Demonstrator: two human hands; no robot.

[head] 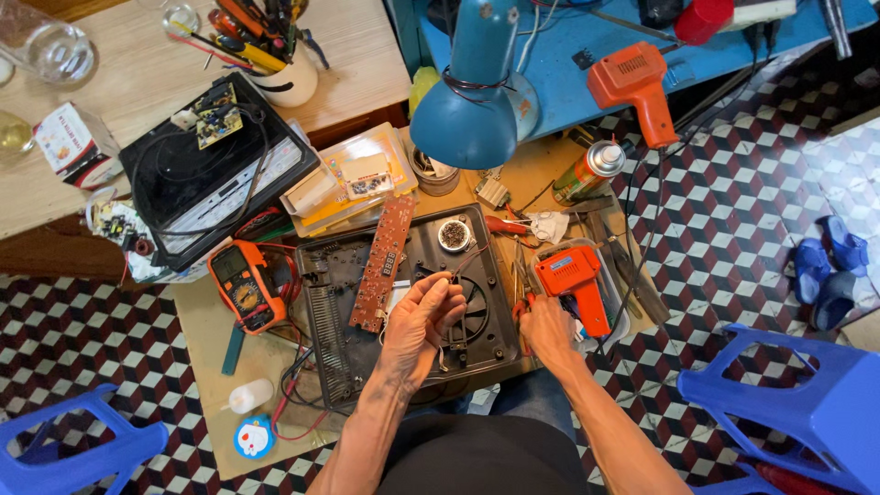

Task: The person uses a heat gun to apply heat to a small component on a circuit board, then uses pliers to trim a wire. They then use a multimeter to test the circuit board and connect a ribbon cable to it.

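The person sits over a low table (206, 316) crowded with repair gear, with an opened black appliance base (403, 302) in front of them. Their left hand (420, 316) is raised above its round fan opening, fingers curled in narrow and pinching a thin wire (463, 264) that runs up toward a small round tin (454, 236) sitting on the base. The right hand (543, 325) rests at the base's right edge, fingers folded round the red handles of a pair of pliers (521, 302); I cannot tell how tightly it grips. Just right of that hand an orange soldering gun (576, 284) lies in a shallow tray. A long brown circuit board (384, 261) lies slantwise across the left part of the base. To the left sits an orange multimeter (241, 284), its red and black leads trailing down the table. Near the table's lower left corner are a small white bottle (248, 396) and a round blue-and-white sticker-like disc (254, 438). On the wooden desk at upper left stands a small white carton (75, 142) with red printing, and at the table's top right edge a green-and-orange spray can (587, 171) lies on its side beneath the blue lamp (467, 101).
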